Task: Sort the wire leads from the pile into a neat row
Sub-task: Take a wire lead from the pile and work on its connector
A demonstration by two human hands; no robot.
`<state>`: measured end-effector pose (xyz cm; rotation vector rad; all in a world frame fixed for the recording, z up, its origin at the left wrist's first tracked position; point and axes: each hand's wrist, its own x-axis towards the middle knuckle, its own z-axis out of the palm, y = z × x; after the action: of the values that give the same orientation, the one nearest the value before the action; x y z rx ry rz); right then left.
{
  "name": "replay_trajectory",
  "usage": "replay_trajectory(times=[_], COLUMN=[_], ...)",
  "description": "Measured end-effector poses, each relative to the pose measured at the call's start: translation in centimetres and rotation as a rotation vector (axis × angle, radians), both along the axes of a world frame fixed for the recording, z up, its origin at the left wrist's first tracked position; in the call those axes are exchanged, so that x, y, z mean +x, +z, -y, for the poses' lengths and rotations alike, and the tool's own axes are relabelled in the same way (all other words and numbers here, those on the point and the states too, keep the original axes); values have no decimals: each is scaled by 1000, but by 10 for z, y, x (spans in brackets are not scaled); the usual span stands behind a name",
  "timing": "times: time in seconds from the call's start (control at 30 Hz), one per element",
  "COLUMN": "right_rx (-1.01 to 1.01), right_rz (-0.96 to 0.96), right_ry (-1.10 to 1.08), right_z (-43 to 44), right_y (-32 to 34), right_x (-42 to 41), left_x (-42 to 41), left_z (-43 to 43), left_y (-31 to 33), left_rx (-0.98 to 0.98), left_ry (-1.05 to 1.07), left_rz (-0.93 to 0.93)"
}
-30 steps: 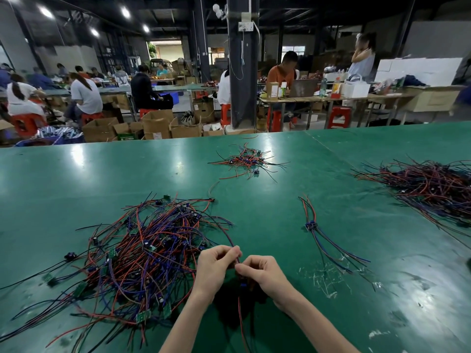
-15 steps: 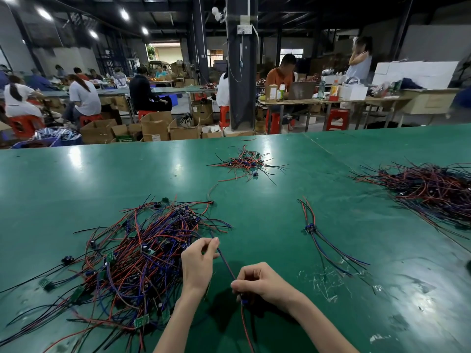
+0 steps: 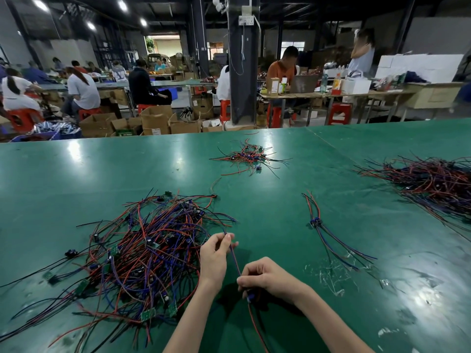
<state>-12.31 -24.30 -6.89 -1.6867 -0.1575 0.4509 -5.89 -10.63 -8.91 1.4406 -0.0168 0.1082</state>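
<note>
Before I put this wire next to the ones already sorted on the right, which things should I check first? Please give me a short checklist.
1. The left hand pinches the lead at its upper end: ok.
2. The right hand pinches it next to the blue connector: ok.
3. The lead runs straight between the two hands: ok.
4. Its lower tail is free of the pile: cannot tell, it leaves the frame.
5. Bare table beside the sorted leads: ok.
</note>
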Motion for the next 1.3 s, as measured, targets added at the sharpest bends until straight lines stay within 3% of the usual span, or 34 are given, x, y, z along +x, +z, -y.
replay_trajectory(times=[0.43,1.3], right_rx=[38,15], right_rz=[10,0], right_ry=[-114,-126], right_z=[0,-1], right_y=[-6,-2], right_x=[-1,1], left_x=[-3,5], left_z=[0,0], left_y=[3,-2], left_rx=[-120,-199], left_ry=[-37,-27], left_rz=[24,1])
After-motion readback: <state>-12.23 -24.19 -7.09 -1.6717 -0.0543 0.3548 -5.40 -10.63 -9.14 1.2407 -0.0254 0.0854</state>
